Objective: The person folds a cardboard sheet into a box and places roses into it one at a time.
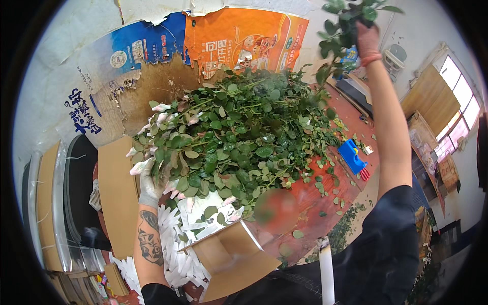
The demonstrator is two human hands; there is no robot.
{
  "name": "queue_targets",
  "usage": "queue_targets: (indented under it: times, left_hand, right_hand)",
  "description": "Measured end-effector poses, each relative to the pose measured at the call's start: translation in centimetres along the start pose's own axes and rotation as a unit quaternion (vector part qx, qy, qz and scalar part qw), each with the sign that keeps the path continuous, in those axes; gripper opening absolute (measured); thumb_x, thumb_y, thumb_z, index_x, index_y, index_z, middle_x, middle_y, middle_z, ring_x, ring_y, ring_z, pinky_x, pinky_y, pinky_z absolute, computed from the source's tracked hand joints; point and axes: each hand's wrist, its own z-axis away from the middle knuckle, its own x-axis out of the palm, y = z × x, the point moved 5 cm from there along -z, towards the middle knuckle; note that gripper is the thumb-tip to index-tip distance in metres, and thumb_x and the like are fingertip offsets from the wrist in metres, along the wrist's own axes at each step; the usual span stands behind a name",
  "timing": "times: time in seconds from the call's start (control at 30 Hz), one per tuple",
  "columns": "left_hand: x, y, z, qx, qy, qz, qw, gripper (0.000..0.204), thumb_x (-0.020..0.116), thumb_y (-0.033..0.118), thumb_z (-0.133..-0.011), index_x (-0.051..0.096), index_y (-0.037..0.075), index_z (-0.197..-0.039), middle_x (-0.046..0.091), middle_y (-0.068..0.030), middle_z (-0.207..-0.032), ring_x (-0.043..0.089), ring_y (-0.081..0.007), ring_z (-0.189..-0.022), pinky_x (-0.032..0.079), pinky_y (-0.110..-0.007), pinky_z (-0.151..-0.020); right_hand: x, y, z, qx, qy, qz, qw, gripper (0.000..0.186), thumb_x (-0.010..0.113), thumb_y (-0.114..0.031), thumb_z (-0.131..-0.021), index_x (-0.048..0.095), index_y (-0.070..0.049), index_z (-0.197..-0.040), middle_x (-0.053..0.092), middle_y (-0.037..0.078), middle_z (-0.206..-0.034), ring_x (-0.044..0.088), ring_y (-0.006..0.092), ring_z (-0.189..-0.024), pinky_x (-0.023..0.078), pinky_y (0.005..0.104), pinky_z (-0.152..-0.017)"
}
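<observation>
A big heap of leafy rose stems point(244, 127) covers the table, with pale pink rose heads point(161, 118) along its left side. My left hand point(149, 188), in a whitish glove, is at the heap's left edge beside the pink blooms. Its fingers curl in among the leaves, which partly hide what they hold. High at the upper right, my right hand point(368, 43) wears a pinkish glove and is closed round a leafy rose stem point(333, 46). The foliage of that stem hangs down on the hand's left side.
An open cardboard box point(229, 249) stands at the near edge, beside a pile of white strips point(175, 244). On the red tabletop point(315, 216) lie loose leaves, a blue plastic tool point(352, 156) and red-handled scissors point(364, 174). Cardboard sheets point(117, 195) lean at left.
</observation>
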Motion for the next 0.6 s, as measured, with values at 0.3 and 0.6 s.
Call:
queue_targets:
  times: [0.3,0.6]
  left_hand:
    - [4.6,-0.1,3.8,0.068,-0.036,-0.143,0.987,0.028,0.047,0.018,-0.094,0.050,0.001,-0.116,0.057,-0.0153,-0.115,0.057,-0.0267,-0.103,0.047,-0.041,-0.093]
    - [8.1,-0.4,6.0,0.091,-0.059,-0.181,0.977,0.033,0.062,0.009,-0.085,0.051,0.009,-0.117,0.058,-0.0047,-0.112,0.058,-0.0192,-0.100,0.050,-0.036,-0.085]
  right_hand:
    - [9.5,-23.5,10.6,-0.176,-0.165,-0.171,0.955,0.041,0.060,-0.001,-0.070,0.059,-0.006,-0.111,0.064,0.012,-0.092,0.062,0.0279,-0.088,0.050,0.0343,-0.079]
    - [22.3,-33.6,22.0,-0.172,-0.402,-0.443,0.783,0.054,0.063,-0.017,-0.073,0.049,-0.005,-0.123,0.058,0.015,-0.113,0.054,0.0319,-0.104,0.043,0.0376,-0.092]
